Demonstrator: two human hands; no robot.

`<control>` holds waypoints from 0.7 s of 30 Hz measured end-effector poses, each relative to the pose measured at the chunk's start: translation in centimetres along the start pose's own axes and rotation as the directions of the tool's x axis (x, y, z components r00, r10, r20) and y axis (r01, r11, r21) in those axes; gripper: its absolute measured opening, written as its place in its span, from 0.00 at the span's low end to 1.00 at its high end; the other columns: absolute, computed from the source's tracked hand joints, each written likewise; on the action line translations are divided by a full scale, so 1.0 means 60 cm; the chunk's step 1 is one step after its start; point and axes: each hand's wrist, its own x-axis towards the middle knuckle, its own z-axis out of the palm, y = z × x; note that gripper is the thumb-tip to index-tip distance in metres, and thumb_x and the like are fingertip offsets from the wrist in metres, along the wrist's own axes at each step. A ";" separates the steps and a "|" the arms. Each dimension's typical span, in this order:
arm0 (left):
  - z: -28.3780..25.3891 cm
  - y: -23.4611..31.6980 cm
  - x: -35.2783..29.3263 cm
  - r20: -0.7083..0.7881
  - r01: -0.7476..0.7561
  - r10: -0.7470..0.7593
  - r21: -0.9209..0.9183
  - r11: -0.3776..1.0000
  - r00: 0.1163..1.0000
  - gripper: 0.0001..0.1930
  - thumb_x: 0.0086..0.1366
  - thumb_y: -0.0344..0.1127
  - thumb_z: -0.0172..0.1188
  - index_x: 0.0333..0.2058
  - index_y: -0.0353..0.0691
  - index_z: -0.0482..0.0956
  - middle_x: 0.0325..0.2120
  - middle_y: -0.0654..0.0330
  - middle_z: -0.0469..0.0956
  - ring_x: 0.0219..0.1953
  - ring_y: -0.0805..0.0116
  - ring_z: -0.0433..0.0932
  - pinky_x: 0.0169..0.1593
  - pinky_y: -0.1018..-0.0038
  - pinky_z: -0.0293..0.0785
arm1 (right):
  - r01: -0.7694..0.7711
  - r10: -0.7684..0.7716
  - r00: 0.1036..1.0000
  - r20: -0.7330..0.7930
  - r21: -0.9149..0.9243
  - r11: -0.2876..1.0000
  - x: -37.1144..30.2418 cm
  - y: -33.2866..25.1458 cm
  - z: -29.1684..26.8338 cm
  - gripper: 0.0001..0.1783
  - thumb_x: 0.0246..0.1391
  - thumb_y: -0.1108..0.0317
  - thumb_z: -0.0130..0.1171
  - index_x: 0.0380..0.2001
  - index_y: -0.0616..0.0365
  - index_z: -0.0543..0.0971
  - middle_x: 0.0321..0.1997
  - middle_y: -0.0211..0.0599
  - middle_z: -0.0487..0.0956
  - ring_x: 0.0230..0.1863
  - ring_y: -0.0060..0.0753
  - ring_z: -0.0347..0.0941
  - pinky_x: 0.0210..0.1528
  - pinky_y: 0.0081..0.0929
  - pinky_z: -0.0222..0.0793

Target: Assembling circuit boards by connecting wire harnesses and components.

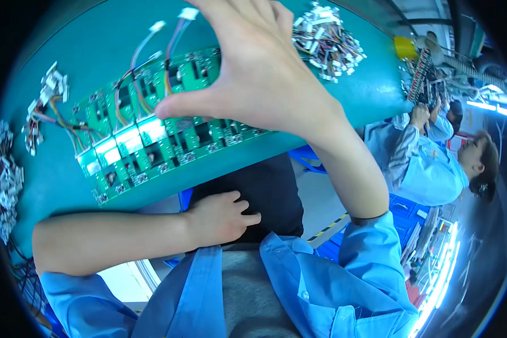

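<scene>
My right hand (pixel 259 79) reaches across a long green circuit-board panel (pixel 191 149), thumb spread wide from the fingers, which run past the upper edge of the view. Nothing shows in its grasp. The thumb tip lies over the panel beside a row of shiny white rectangles (pixel 127 141). Multicoloured wires (pixel 134 79) rise from the panel and end in white connectors (pixel 188 13), one of them near my right hand. Part of the panel is hidden under that hand. My left hand (pixel 222 217) rests on my dark-clothed lap, fingers loosely apart, holding nothing.
On the green tabletop (pixel 372 101), a heap of wired connectors (pixel 328 42) lies beyond my right hand. More wire bundles (pixel 52 93) lie at the left, with another pile (pixel 7 180) at the far left. A person in blue (pixel 434 169) works at the right.
</scene>
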 end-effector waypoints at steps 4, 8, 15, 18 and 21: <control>0.002 0.002 -0.001 -0.007 -0.017 0.017 0.017 1.000 1.000 0.07 0.67 0.33 0.62 0.38 0.50 0.90 0.64 0.67 0.73 0.45 0.64 0.76 0.53 0.69 0.68 | -0.075 0.075 0.997 -0.007 -0.091 0.993 0.007 0.005 -0.002 0.37 0.60 0.48 0.63 0.64 0.64 0.69 0.63 0.53 0.71 0.68 0.51 0.62 0.71 0.54 0.49; 0.004 0.002 -0.001 -0.021 -0.019 0.020 0.023 1.000 1.000 0.07 0.67 0.33 0.62 0.38 0.50 0.90 0.64 0.66 0.73 0.45 0.64 0.75 0.53 0.69 0.68 | -0.093 0.105 0.991 0.089 -0.130 0.987 0.024 0.005 -0.013 0.39 0.61 0.48 0.62 0.64 0.66 0.69 0.64 0.54 0.71 0.70 0.53 0.62 0.73 0.56 0.47; 0.001 0.001 -0.002 -0.012 -0.013 0.013 0.024 1.000 1.000 0.07 0.67 0.33 0.63 0.38 0.51 0.89 0.64 0.66 0.73 0.45 0.64 0.75 0.53 0.69 0.68 | -0.088 0.131 0.953 0.273 -0.164 0.983 0.038 -0.001 -0.037 0.40 0.62 0.47 0.61 0.65 0.69 0.67 0.66 0.56 0.70 0.73 0.55 0.60 0.76 0.59 0.43; 0.000 -0.002 -0.002 -0.013 -0.025 0.025 0.035 0.999 1.000 0.07 0.66 0.33 0.63 0.38 0.51 0.89 0.64 0.66 0.73 0.46 0.64 0.75 0.53 0.69 0.68 | -0.058 0.079 0.975 0.206 -0.106 0.993 0.027 0.033 -0.026 0.38 0.62 0.48 0.61 0.64 0.68 0.69 0.65 0.55 0.71 0.72 0.54 0.62 0.75 0.58 0.44; 0.004 0.001 -0.002 -0.021 -0.017 0.018 0.017 1.000 1.000 0.06 0.66 0.34 0.63 0.37 0.51 0.89 0.64 0.66 0.73 0.46 0.64 0.75 0.53 0.69 0.67 | 0.105 -0.098 0.993 -0.068 0.103 0.989 0.002 0.104 -0.012 0.32 0.61 0.53 0.62 0.60 0.65 0.74 0.61 0.51 0.75 0.67 0.52 0.67 0.74 0.53 0.48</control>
